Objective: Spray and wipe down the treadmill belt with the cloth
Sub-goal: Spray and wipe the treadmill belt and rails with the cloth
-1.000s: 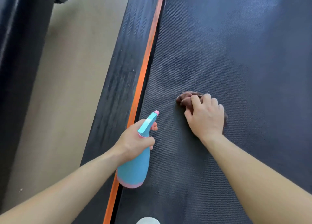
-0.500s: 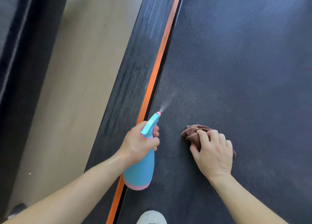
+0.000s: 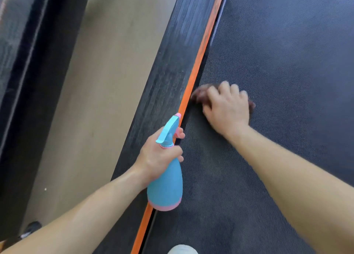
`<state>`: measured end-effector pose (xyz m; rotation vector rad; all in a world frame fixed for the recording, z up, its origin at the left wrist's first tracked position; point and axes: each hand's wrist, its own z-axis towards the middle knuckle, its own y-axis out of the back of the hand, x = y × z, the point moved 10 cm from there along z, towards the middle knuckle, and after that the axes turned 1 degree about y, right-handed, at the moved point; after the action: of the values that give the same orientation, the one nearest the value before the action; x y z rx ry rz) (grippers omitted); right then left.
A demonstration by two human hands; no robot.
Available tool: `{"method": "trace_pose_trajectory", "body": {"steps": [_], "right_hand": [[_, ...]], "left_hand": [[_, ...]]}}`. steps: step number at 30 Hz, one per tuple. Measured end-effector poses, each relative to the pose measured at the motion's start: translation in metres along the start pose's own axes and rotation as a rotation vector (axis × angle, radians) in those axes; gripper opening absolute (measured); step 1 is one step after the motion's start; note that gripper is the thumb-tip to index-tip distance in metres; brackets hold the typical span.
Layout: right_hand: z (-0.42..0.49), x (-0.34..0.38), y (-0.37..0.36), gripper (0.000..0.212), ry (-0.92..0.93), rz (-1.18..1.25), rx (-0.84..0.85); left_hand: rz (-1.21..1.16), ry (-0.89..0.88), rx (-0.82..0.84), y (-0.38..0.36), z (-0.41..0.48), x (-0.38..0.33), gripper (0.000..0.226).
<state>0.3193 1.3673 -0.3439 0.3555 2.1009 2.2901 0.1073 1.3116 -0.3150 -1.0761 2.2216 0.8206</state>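
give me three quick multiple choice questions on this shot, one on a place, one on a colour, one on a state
1. Where is the cloth? A) on the belt beside the orange strip B) on the floor C) on a shelf
2. What colour is the spray bottle body? A) green B) blue C) white
3. What is the left hand doing? A) lying flat B) hanging empty C) gripping the spray bottle
Answers: 1 A, the right hand holds it there; 2 B, blue with a pink base; 3 C, its fingers curl round the neck.
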Motion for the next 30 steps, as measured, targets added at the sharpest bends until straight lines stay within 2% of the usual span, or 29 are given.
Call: {"method": "trace_pose_trajectory", "body": {"steps": [3, 5, 7, 10, 14, 16, 19, 20, 22, 24, 26, 28, 30], "right_hand": [[-0.074, 0.047, 0.000, 0.031, 0.460, -0.007, 0.000], [-0.067, 0.045, -0.005, 0.030, 0.629, -0.034, 0.054], [-0.031, 0.033, -0.010, 0.029, 0.546, -0.075, 0.028], [0.021, 0.015, -0.010, 0.029, 0.234, -0.079, -0.030], [0.008, 0.015, -0.004, 0.026, 0.009, -0.063, -0.036], [-0.031, 0.031, -0.004, 0.026, 0.080, -0.015, -0.030], [-0.078, 0.057, -0.010, 0.028, 0.458, 0.010, 0.022], [-0.071, 0.054, -0.010, 0.028, 0.525, 0.004, 0.049], [-0.029, 0.034, -0.010, 0.029, 0.421, -0.043, 0.027], [0.027, 0.006, -0.006, 0.032, 0.150, -0.041, -0.035], [0.053, -0.006, -0.008, 0.033, -0.011, -0.028, -0.013], [0.035, 0.006, -0.005, 0.031, -0.030, -0.024, -0.040], [-0.022, 0.034, -0.003, 0.028, 0.113, -0.003, -0.048]], "left_hand": [[-0.030, -0.028, -0.019, 0.008, 0.004, -0.011, 0.062], [-0.061, -0.041, -0.028, 0.010, 0.008, -0.014, 0.069], [-0.087, -0.049, -0.042, 0.012, 0.011, -0.014, 0.066], [-0.077, -0.043, -0.037, 0.012, 0.012, -0.010, 0.069], [-0.048, -0.067, -0.019, 0.011, 0.009, -0.013, 0.068], [-0.050, -0.067, -0.026, 0.012, 0.008, -0.015, 0.066], [-0.021, -0.062, -0.024, 0.011, 0.008, -0.017, 0.053], [-0.015, -0.060, -0.023, 0.011, 0.008, -0.017, 0.050], [-0.023, -0.058, -0.018, 0.009, 0.011, -0.015, 0.047], [-0.032, -0.056, -0.027, 0.009, 0.013, -0.010, 0.043], [-0.045, -0.069, -0.026, 0.008, 0.013, -0.012, 0.048], [-0.048, -0.078, -0.024, 0.008, 0.012, -0.013, 0.060], [-0.072, -0.076, -0.028, 0.009, 0.010, -0.015, 0.063]]}}
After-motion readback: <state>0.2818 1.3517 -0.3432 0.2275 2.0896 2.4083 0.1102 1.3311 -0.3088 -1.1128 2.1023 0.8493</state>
